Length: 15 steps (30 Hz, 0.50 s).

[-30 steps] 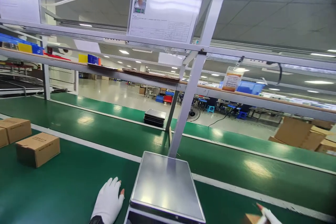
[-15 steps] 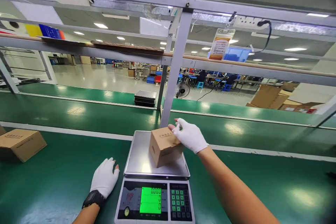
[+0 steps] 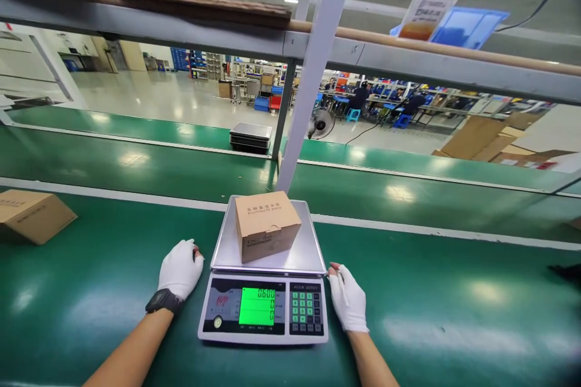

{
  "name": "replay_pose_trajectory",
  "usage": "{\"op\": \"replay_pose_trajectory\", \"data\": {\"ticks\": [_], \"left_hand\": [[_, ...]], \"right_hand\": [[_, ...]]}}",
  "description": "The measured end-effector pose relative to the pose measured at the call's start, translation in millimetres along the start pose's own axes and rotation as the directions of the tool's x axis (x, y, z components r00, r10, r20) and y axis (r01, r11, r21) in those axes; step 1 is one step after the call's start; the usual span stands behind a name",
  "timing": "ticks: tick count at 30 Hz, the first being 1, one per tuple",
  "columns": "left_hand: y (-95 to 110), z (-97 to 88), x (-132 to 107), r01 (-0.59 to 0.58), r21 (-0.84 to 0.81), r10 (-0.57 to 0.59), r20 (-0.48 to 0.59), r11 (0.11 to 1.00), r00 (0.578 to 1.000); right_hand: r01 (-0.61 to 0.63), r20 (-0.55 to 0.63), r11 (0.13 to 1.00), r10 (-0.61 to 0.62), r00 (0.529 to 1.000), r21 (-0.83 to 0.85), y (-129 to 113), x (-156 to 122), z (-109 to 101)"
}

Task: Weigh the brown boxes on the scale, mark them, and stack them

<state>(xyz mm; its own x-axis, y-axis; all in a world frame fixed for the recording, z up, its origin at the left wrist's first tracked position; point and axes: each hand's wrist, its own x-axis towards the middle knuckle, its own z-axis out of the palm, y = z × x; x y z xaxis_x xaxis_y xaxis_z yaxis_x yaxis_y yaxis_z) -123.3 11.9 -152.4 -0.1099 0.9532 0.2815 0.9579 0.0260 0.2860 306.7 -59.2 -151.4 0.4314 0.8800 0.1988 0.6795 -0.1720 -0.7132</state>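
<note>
A closed brown cardboard box [image 3: 267, 224] with printed lettering sits slightly turned on the steel pan of a digital weighing scale [image 3: 313, 248]. The scale's green display [image 3: 256, 306] reads 0.600 on its top line. My left hand [image 3: 180, 269], in a white fingertip-less glove with a black band at the wrist, rests on the green surface left of the scale and holds nothing. My right hand [image 3: 348, 297], gloved likewise, lies beside the scale's right edge, empty, its fingers loosely bent near the pan's corner.
Another brown box [image 3: 34, 217] sits on the green bench [image 3: 113, 266] at the left. A metal post [image 3: 308, 72] rises just behind the scale. A second scale [image 3: 250, 136] stands farther back. A shelf rail [image 3: 181, 36] crosses above, carrying cardboard and a blue bin [image 3: 472, 27].
My right hand has let go of the box and drawn back to the scale's right side. The box now rests on the pan, and the reading went from 0.000 to 0.600. The view tilted down.
</note>
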Motion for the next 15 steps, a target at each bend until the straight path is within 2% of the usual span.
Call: {"op": "replay_pose_trajectory", "data": {"ticks": [4, 8, 12, 15], "left_hand": [[3.2, -6.4, -4.3, 0.037, -0.098, -0.036, 0.013, 0.995, 0.999], [11.1, -11.6, -22.9, 0.137, -0.237, -0.134, 0.027, 0.962, 0.991], [20.2, -19.7, -46.9, 0.278, -0.401, -0.269, 0.081, 0.873, 0.96], [28.9, -42.1, -49.4, 0.345, -0.503, -0.329, 0.125, 0.792, 0.936]], "right_hand": [[0.066, 0.054, 0.997, -0.064, 0.996, -0.043, -10.1, -2.7, 0.7], [0.032, 0.045, 0.999, -0.032, 0.998, 0.018, -8.7, -1.2, 1.8], [-0.046, 0.085, 0.997, 0.04, 0.996, 0.07, -7.9, 9.0, -4.4], [-0.045, 0.104, 0.992, 0.033, 0.994, 0.119, -22.5, 28.0, -18.7]]}}
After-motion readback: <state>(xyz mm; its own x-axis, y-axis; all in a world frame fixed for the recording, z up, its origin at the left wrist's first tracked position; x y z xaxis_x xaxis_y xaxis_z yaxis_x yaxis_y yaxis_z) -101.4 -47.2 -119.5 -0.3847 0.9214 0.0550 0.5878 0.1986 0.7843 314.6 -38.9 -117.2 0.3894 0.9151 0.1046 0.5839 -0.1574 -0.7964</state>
